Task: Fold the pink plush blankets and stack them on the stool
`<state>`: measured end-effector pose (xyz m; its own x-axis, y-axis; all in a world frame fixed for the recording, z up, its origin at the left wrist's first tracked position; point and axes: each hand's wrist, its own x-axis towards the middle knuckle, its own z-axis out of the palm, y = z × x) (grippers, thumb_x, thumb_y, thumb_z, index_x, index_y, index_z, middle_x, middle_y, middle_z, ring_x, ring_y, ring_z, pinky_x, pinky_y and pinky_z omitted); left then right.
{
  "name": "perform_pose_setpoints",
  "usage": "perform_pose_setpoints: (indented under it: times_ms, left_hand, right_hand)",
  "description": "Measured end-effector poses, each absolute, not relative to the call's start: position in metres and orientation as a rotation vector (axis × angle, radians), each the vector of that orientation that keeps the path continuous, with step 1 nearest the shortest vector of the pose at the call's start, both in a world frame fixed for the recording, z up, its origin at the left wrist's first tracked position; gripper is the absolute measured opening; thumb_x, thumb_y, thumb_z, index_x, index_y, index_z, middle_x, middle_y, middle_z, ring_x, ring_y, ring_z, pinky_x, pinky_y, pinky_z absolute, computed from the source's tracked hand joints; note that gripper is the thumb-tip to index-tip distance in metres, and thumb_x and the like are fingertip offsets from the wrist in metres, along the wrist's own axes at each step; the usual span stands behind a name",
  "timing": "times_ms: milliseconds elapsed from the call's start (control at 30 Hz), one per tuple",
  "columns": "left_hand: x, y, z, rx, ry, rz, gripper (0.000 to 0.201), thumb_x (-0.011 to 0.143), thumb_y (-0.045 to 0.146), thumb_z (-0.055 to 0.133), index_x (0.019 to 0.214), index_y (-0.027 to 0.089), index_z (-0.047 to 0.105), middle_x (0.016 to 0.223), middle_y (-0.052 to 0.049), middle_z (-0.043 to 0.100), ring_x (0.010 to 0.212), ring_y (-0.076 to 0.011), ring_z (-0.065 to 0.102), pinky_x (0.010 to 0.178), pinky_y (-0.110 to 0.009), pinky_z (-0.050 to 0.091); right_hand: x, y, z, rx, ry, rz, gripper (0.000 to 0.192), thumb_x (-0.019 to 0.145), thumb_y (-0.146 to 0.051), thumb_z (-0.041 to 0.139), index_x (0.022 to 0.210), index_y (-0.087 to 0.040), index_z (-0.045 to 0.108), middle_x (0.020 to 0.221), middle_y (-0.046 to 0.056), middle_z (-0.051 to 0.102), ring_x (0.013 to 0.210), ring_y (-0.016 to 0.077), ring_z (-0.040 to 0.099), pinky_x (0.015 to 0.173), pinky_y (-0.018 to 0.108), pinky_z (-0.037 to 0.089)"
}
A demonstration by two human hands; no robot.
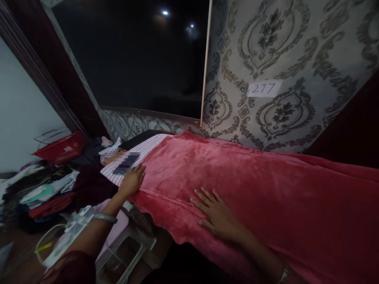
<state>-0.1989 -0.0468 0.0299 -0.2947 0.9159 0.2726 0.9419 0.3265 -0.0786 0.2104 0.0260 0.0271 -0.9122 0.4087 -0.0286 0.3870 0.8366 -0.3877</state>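
A red plush blanket [237, 177] lies spread over a long raised surface, its front edge hanging down in waves. My right hand [217, 215] rests flat on it near the front, fingers spread. Farther left, my left hand [133, 179] lies on the blanket's left end with fingers stretched out, beside a striped cloth [154, 145]. On that striped cloth is a dark flat object [126, 163], partly blurred out, close to my left fingertips. Neither hand grips anything that I can see.
A large dark screen [133, 55] hangs behind on patterned wallpaper [231, 79], with a paper [264, 88] marked 277. At left are a red basket [62, 148] and piled clothes [47, 197]. A pink-topped stool [118, 225] stands below my left arm.
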Motion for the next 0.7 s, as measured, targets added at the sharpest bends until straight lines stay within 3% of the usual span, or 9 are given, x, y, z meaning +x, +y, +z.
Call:
perform_pose_setpoints:
  times_ms: [400,567,700]
  left_hand:
    - [-0.188,-0.056,0.043,-1.497,-2.490,-0.174,0.052,0.096,0.037,0.043,0.141,0.012,0.052,0.139,-0.020,0.059,0.120,-0.0334,0.060,0.102,-0.044,0.046]
    - [-0.193,-0.058,0.053,-1.398,-2.592,-0.273,0.045,0.092,0.034,0.050,0.129,0.012,0.062,0.116,-0.020,0.069,0.112,-0.0348,0.063,0.094,-0.043,0.049]
    - [-0.206,-0.056,0.054,-1.314,-2.716,-0.433,0.033,0.088,0.032,0.055,0.113,0.015,0.068,0.110,-0.019,0.071,0.108,-0.0321,0.066,0.089,-0.038,0.049]
  right_hand:
    - [0.211,0.027,0.019,-0.641,-2.963,0.578,0.068,0.097,-0.060,0.044,0.158,-0.040,0.020,0.167,-0.002,0.012,0.154,0.0289,0.009,0.123,0.058,0.007]
    - [0.209,0.028,0.013,-0.650,-2.976,0.527,0.068,0.096,-0.064,0.041,0.157,-0.040,0.024,0.167,-0.001,0.015,0.154,0.0305,0.012,0.122,0.059,0.010]
    - [0.210,0.028,0.011,-0.658,-2.987,0.476,0.068,0.096,-0.065,0.040,0.157,-0.039,0.024,0.167,0.000,0.016,0.154,0.0309,0.013,0.122,0.059,0.011]
